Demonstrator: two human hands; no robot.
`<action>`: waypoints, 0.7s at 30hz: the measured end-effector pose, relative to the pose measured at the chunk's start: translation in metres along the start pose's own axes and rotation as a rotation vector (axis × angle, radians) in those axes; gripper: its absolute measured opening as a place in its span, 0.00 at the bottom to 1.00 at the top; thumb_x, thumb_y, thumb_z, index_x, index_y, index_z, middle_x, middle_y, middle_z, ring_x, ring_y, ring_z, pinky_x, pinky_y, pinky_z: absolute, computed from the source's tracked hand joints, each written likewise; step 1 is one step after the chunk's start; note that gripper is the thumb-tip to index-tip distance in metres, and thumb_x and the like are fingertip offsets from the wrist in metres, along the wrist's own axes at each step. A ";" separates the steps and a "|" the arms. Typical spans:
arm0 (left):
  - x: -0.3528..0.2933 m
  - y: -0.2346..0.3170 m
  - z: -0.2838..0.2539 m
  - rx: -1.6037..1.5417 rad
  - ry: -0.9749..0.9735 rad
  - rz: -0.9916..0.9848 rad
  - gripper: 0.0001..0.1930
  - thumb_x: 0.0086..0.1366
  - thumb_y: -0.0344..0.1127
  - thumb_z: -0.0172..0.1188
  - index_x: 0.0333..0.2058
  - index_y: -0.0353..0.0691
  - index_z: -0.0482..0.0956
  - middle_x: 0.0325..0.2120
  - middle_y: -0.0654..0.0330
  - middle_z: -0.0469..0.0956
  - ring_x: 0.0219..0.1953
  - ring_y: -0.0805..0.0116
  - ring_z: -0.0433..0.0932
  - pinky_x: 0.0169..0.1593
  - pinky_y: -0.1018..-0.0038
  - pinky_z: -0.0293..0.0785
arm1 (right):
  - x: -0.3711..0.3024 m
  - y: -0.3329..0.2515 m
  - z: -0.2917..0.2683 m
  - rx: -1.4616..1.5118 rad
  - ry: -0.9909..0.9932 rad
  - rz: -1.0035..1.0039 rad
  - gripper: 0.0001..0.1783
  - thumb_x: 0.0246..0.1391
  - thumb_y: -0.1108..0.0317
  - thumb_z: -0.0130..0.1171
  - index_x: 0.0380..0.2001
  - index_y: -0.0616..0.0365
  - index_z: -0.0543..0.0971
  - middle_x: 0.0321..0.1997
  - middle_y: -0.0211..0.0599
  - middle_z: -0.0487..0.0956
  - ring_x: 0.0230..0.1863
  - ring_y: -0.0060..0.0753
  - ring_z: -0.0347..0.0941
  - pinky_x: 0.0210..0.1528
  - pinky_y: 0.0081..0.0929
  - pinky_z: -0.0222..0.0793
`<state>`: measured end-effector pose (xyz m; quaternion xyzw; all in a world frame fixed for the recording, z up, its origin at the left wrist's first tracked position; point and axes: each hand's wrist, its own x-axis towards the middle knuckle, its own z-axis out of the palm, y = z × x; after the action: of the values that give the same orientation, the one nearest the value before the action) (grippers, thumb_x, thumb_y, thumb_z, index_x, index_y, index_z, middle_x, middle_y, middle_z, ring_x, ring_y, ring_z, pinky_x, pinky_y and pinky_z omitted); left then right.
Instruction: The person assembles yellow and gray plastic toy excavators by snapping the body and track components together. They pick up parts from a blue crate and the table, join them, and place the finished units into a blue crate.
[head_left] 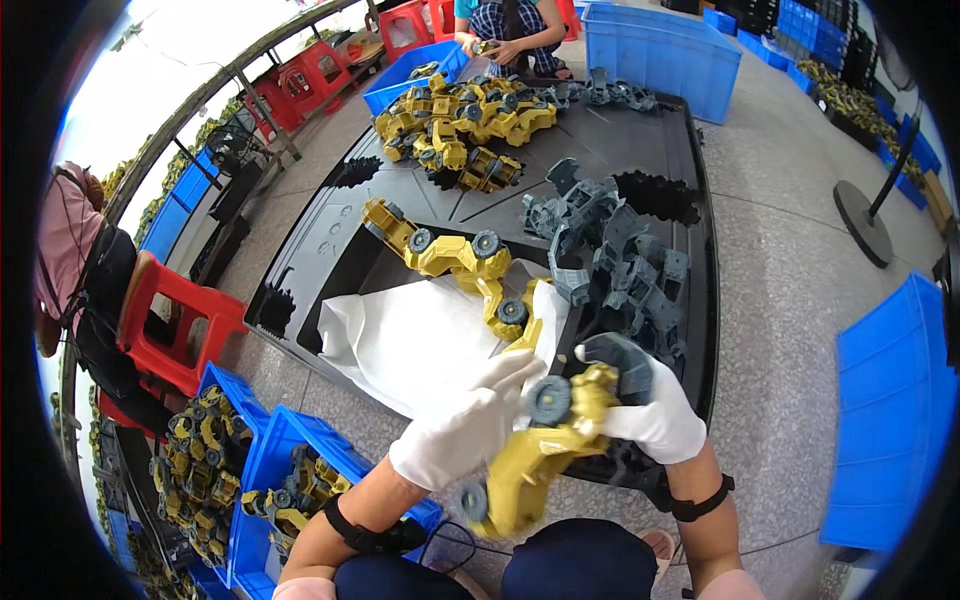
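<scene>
Both hands gloved in white, worked close above the near edge of the black desk [330,215]. Left hand [462,425] has its grip closed over the upper body of a yellow toy truck [535,455] with grey wheels, fingers laid along the top; the toy hangs tilted, nose down toward the person's lap. Right hand [650,415] clamped on the toy's far end, where a grey part [622,362] sits against the yellow body (whether the part is seated or only pressed there, cannot tell). Just beyond the hands, a white sheet [410,335] lies on the desk, with a second yellow truck assembly [450,260] resting partly on its far edge. Right of that, a loose heap of grey parts [620,255]; at the far end of the desk, a pile of yellow trucks [460,125]. Containers: a large blue rectangular crate [665,55] on the floor at the far right corner of the desk, another blue crate [890,420] at the right edge of view, and blue bins [265,455] low on the left holding more yellow trucks. Red plastic stool [175,325] left of the desk. Another person [510,25] sits at the far end, hands on a small piece. No labels or signs legible on any crate
</scene>
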<state>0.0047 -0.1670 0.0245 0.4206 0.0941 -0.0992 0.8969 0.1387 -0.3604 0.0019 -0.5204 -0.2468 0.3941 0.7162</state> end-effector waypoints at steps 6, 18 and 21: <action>-0.004 -0.009 -0.015 0.360 0.013 -0.192 0.29 0.55 0.35 0.73 0.56 0.41 0.73 0.46 0.64 0.79 0.48 0.72 0.77 0.54 0.71 0.74 | 0.004 -0.013 0.032 -0.057 0.166 -0.040 0.39 0.46 0.70 0.74 0.60 0.63 0.67 0.49 0.32 0.77 0.47 0.19 0.73 0.49 0.19 0.72; 0.008 -0.020 -0.027 0.786 0.196 0.296 0.37 0.44 0.41 0.78 0.56 0.43 0.75 0.52 0.59 0.77 0.57 0.63 0.74 0.62 0.65 0.67 | -0.025 -0.003 0.053 -0.719 0.251 -0.422 0.45 0.49 0.53 0.74 0.61 0.71 0.67 0.41 0.51 0.81 0.40 0.39 0.82 0.42 0.31 0.78; 0.008 -0.026 -0.026 0.846 0.226 0.325 0.42 0.46 0.40 0.78 0.60 0.42 0.69 0.54 0.58 0.76 0.59 0.64 0.72 0.64 0.66 0.66 | -0.027 -0.007 0.056 -0.827 0.266 -0.476 0.43 0.49 0.54 0.74 0.61 0.70 0.67 0.36 0.49 0.81 0.35 0.40 0.83 0.37 0.32 0.79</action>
<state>0.0038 -0.1646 -0.0130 0.7667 0.0756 0.0595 0.6347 0.0828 -0.3530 0.0288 -0.7362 -0.4009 0.0187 0.5450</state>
